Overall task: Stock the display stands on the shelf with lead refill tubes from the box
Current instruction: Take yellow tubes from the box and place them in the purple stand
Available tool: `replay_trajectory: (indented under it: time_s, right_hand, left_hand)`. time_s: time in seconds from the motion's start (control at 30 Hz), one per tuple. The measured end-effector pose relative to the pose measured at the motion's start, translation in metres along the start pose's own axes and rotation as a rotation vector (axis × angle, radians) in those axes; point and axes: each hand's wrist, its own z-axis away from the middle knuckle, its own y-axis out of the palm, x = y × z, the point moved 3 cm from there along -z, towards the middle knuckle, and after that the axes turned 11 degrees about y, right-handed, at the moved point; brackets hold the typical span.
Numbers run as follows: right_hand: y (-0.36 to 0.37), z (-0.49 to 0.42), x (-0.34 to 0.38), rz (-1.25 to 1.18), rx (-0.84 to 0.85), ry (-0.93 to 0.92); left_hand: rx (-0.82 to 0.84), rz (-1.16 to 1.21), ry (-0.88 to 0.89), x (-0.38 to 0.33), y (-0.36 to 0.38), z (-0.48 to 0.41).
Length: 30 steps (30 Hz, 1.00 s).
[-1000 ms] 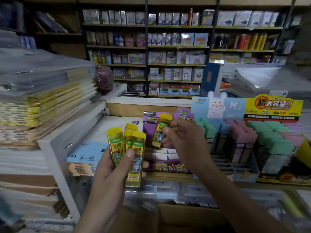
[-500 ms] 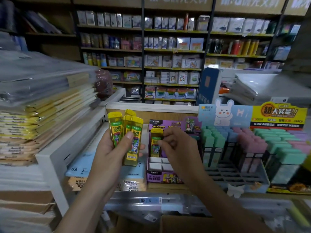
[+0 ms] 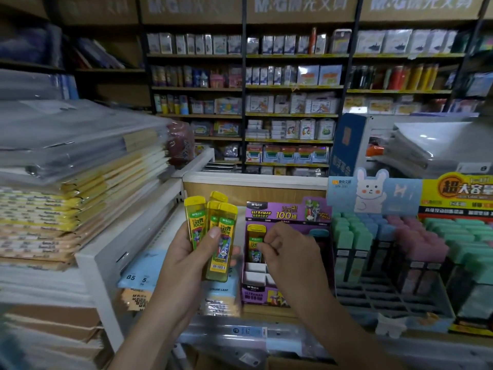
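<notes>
- lead refill tubes (image 3: 222,259): see-through yellow, green label bands.
- display stand (image 3: 286,213): purple, yellow lettering.
- header card (image 3: 373,193): pale blue, white rabbit.
- neighbouring packs (image 3: 352,236): mint, blue, pink.
- stacked pads (image 3: 80,209): yellow and peach edges.

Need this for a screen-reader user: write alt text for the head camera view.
The right hand pinches a yellow lead refill tube standing in a rear slot of the purple display stand, with empty slots in front of it. The left hand grips several more yellow tubes, fanned upright, just left of the stand.
</notes>
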Motion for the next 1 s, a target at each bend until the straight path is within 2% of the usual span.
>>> replay_trajectory:
  time_s: [0.1, 0.43, 0.77, 1.0]
  right_hand:
    - [-0.001, -0.001, 0.002, 0.036, 0.022, 0.036]
    - [-0.013, -0.001, -0.001, -0.107, 0.140, 0.147]
    - [-0.015, -0.005, -0.002, -0.300, 0.320, 0.167]
    - [-0.017, -0.005, 0.001, -0.525, 0.446, 0.181]
  left_hand:
    - [0.028, 0.045, -0.029, 0.002, -0.001, -0.001]
    - [0.100, 0.138, -0.125, 0.014, -0.011, -0.014]
    - [0.138, 0.130, -0.157, 0.012, -0.010, -0.013]
    - [0.132, 0.073, -0.173, 0.011, -0.006, -0.012]
